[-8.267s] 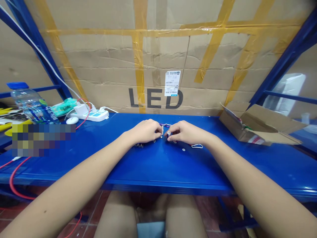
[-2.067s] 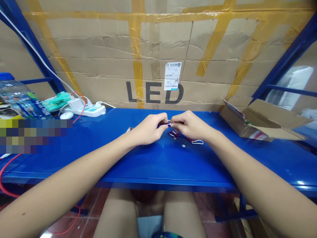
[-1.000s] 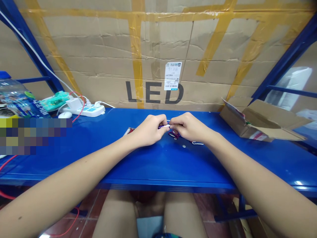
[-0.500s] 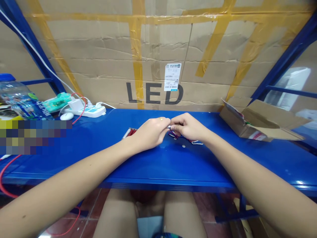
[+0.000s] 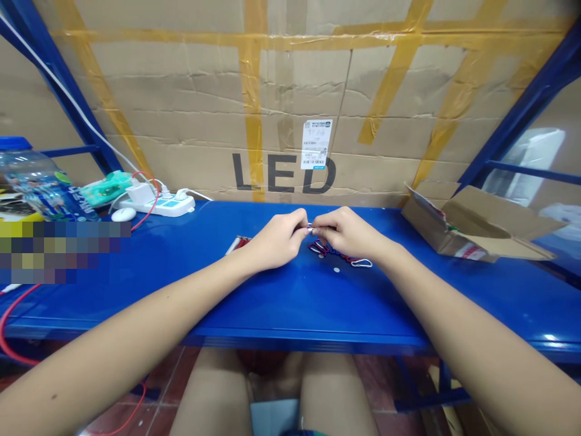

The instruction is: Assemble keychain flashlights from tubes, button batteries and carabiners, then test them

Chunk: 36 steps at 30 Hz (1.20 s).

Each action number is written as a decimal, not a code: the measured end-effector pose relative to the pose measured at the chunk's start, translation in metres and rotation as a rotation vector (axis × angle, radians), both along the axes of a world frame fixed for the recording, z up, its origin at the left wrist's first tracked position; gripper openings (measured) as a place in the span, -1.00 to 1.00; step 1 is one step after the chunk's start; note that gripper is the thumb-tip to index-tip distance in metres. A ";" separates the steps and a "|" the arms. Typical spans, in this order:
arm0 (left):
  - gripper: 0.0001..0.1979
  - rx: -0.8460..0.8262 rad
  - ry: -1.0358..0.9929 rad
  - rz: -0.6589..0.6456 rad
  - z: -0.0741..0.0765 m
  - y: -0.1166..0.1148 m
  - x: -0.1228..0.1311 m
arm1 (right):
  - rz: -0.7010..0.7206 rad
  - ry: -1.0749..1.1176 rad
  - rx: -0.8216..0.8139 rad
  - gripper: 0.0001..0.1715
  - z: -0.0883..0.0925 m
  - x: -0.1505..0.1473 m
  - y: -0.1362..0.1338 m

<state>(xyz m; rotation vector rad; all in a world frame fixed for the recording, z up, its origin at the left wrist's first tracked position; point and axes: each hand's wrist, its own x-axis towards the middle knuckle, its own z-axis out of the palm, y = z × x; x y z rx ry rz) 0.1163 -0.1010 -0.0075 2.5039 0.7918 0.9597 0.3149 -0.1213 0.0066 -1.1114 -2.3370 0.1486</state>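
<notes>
My left hand (image 5: 275, 241) and my right hand (image 5: 347, 232) meet fingertip to fingertip over the middle of the blue table (image 5: 290, 303). Both are closed in a pinch on a small silver metal piece (image 5: 309, 229) held between them, just above the table. Under my right hand lies a small heap of coloured carabiner clips (image 5: 320, 248), with a silver carabiner (image 5: 362, 263) at its right end. A tiny round silver piece (image 5: 336, 270) lies in front of the heap. A few thin red and white sticks (image 5: 238, 243) lie beside my left wrist.
An open cardboard box (image 5: 476, 224) stands at the right. At the back left are a white power strip (image 5: 158, 204) with plugs, a white mouse (image 5: 123, 214), a green packet (image 5: 106, 186) and a water bottle (image 5: 40, 181). A large taped carton marked LED (image 5: 284, 172) forms the back wall.
My hands have stayed together at the table's middle, with small finger shifts on the piece. The purple carabiner seen between my fingers a second ago no longer shows there.
</notes>
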 end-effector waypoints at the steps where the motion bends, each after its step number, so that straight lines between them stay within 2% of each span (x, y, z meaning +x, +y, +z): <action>1: -0.92 -0.059 -0.038 -0.011 0.000 0.002 0.000 | 0.014 -0.013 0.028 -0.67 0.000 0.000 0.000; 4: -0.92 -0.286 -0.117 -0.040 0.003 0.005 0.000 | 0.060 -0.033 0.077 -0.68 -0.001 -0.001 0.000; 8: -0.93 -0.612 -0.159 -0.010 0.009 0.003 0.001 | 0.083 -0.034 0.108 -0.70 -0.001 -0.003 -0.001; 11: -0.95 -0.722 -0.163 -0.003 0.011 0.001 0.001 | 0.074 -0.044 0.119 -0.71 -0.001 -0.004 -0.001; 15: -0.92 -0.553 -0.099 -0.011 0.008 0.003 0.000 | 0.081 -0.054 0.099 -0.73 -0.002 -0.005 -0.002; 24: -0.90 -0.227 -0.098 -0.028 -0.004 0.002 0.001 | 0.011 -0.005 0.058 -0.69 -0.006 -0.008 -0.003; 31: -0.94 -0.165 -0.064 -0.001 -0.003 0.006 0.001 | -0.057 -0.020 -0.044 -0.69 -0.001 -0.011 -0.003; 33: -0.98 -0.170 -0.063 0.023 -0.001 0.010 0.000 | -0.114 -0.043 -0.065 -0.77 0.001 -0.010 -0.002; 36: -0.93 -0.135 -0.085 0.088 0.002 0.014 -0.002 | -0.219 -0.083 -0.080 -0.90 0.002 -0.005 0.000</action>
